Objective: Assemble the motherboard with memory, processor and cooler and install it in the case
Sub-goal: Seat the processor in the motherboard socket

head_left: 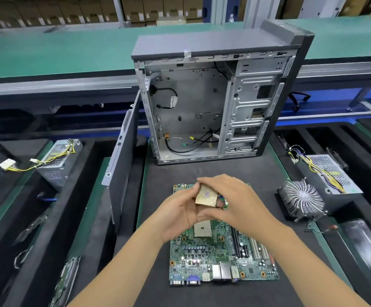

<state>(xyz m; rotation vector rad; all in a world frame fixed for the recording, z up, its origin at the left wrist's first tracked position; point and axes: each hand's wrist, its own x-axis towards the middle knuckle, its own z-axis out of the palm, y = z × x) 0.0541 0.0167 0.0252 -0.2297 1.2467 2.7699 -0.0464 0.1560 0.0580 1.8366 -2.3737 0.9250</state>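
Head view, left to right: power supply (58, 161) at frame left; detached side panel (122, 156); left hand (177, 212) and right hand (235, 204) together pinch processor (206, 195), pins up, above motherboard (220, 260) at lower centre. Socket (202, 231) bare. Open case (215, 103) upright behind. Cooler (301, 199) at right.

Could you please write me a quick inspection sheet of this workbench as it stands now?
Surface: dark mat on a green bench.
Job's things: motherboard flat, socket empty; processor held above it, pins up; cooler on the right; case upright, open.
Clutter: side panel leaning left of the case.
Hands: left hand and right hand both pinch the processor.
Cables: loose wires inside the case; power supply leads at right.
Surroundings: stacked boxes.
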